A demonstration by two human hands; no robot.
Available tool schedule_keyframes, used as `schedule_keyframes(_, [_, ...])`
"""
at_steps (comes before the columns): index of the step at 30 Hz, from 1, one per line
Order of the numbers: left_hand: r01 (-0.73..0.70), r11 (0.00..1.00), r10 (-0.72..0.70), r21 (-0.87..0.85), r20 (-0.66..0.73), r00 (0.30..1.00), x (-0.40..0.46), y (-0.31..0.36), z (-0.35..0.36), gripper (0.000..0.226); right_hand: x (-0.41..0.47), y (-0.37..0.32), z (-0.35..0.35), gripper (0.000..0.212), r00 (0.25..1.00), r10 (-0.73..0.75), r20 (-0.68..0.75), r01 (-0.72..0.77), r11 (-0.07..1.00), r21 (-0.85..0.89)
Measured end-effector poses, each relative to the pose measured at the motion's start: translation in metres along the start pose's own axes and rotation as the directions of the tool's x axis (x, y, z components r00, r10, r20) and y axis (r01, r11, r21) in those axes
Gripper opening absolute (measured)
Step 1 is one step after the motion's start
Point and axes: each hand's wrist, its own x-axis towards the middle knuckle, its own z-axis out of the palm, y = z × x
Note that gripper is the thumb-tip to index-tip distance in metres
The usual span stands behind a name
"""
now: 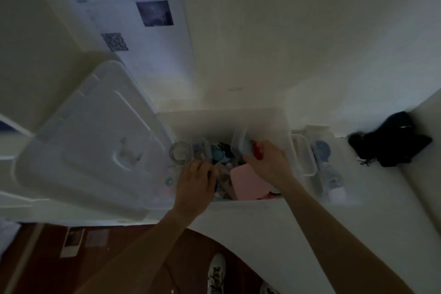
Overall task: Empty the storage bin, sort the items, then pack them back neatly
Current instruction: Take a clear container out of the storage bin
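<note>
Both hands reach down into the open storage bin (pixel 281 126), a clear tub standing on the white bench (pixel 238 234). On the right hand (pixel 267 162) the grip is curled around a small red item (pixel 258 152) (too blurred to name), and just beyond its fingertips a clear lidded container (pixel 239 143) stands on edge among the contents. On the left hand (pixel 195 184) the grip is bent down into the clutter, fingers curled, but whether it pinches anything I cannot tell, as the fingertips are hidden by the hand itself. Just ahead of the left grip sits a clear glass jar (pixel 180 152), and between the two hands lies a pink flat case (pixel 245 182) with blue round pieces (pixel 218 154) beyond it. Left of the left hand, the bin's translucent lid (pixel 90 141) lies flat, touching the bin's side. Right of the right hand, outside the bin, clear containers (pixel 304 157) and a bottle (pixel 333 180) rest on the bench, and farther right a black object (pixel 393 141) sits well apart. Below the arms, patterned shoes (pixel 216 274) stand on a dark wooden floor (pixel 107 270).
</note>
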Motion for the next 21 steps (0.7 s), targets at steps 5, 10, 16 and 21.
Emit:
schedule_keyframes(5, [-0.056, 0.989, 0.046, -0.14, -0.069, 0.997, -0.007, -0.011, 0.0, 0.018, 0.054, -0.014, 0.048, 0.067, 0.993, 0.112, 0.029, -0.107, 0.982, -0.157])
schedule_keyframes(10, [0.102, 0.943, -0.105, -0.317, 0.009, 0.994, 0.0, -0.019, 0.005, 0.011, 0.085, -0.007, 0.081, 0.035, 0.996, 0.072, -0.052, -0.083, 0.959, -0.271])
schedule_keyframes(16, [0.378, 0.716, -0.311, -0.587, 0.218, 0.925, 0.023, -0.02, 0.003, 0.042, 0.054, -0.024, 0.074, 0.021, 0.997, -0.035, 0.072, 0.056, 0.946, -0.319])
schedule_keyframes(21, [0.559, 0.424, -0.388, -0.712, 0.415, 0.823, 0.058, 0.002, -0.015, 0.063, -0.009, -0.043, 0.058, 0.028, 0.932, -0.36, 0.034, 0.343, 0.852, -0.396])
